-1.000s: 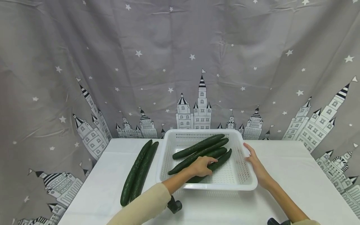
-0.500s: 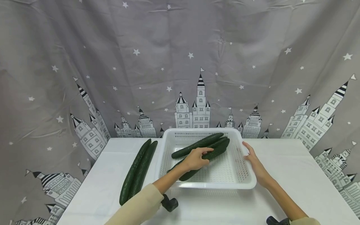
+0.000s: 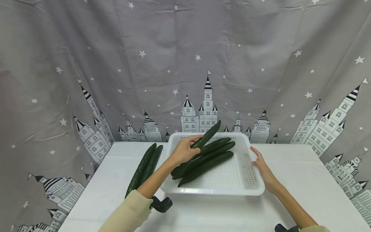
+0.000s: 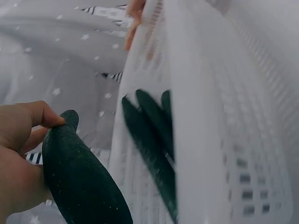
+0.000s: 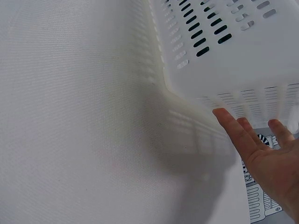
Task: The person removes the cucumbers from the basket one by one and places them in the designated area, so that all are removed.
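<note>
My left hand [image 3: 183, 152] pinches a dark green cucumber [image 3: 210, 133] over the left rear part of a white perforated basket [image 3: 215, 191]. This cucumber slants up to the right, its far end rising past the back rim. In the left wrist view the thumb and fingers sit on either side of the cucumber [image 4: 84, 179], near one end. Under it, several more cucumbers [image 3: 210, 166] lie side by side in the basket. My right hand [image 3: 262, 166] touches the basket's right side, its fingers [image 5: 233, 128] fairly straight against the outer wall in the right wrist view.
Two cucumbers [image 3: 140, 172] lie together on the white table [image 3: 99, 193], left of the basket and partly behind my left forearm. A grey curtain [image 3: 156, 74] printed with castles and stars hangs behind the table.
My left hand has lifted a cucumber and moved it up and left, toward the basket's rear. Cucumbers in the basket have shifted. My right hand stays at the basket's side.
</note>
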{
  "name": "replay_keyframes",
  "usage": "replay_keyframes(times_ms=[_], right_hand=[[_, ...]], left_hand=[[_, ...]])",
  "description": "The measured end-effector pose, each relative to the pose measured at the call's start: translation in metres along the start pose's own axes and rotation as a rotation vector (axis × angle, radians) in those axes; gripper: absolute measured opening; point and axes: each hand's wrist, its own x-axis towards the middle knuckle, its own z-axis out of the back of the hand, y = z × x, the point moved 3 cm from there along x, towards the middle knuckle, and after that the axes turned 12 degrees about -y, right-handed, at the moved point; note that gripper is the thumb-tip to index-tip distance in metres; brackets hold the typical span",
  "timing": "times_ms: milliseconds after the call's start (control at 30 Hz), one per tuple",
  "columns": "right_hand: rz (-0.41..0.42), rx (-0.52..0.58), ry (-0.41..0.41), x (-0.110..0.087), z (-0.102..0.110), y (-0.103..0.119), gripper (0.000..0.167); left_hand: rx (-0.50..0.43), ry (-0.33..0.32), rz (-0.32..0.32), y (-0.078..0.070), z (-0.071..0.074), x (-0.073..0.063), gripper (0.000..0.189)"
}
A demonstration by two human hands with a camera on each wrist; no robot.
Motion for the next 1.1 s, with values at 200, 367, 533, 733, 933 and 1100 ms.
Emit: replay_keyframes(times_ms=[200,367,533,733,933,1100], right_hand=[[-0.008,-0.021,-0.007,0.0,0.0,0.001,0.065],[-0.013,-0.024,-0.014,0.0,0.0,0.001,0.066],[-0.022,-0.011,-0.014,0.001,-0.001,0.0,0.067],[-0.018,-0.007,-0.014,0.001,-0.001,0.0,0.068],[-0.022,-0.017,-0.019,0.001,-0.001,0.001,0.068],[-0.029,-0.017,-0.021,0.001,-0.001,0.0,0.068]], left_hand=[[-0.04,-0.094,0.043,0.015,0.04,-0.006,0.059],[-0.009,-0.148,0.096,0.035,0.071,-0.014,0.058],[0.057,-0.194,0.156,0.059,0.098,-0.023,0.058],[0.073,-0.239,0.218,0.088,0.123,-0.035,0.058],[0.071,-0.295,0.268,0.123,0.141,-0.048,0.059],[0.065,-0.307,0.323,0.147,0.152,-0.059,0.057]])
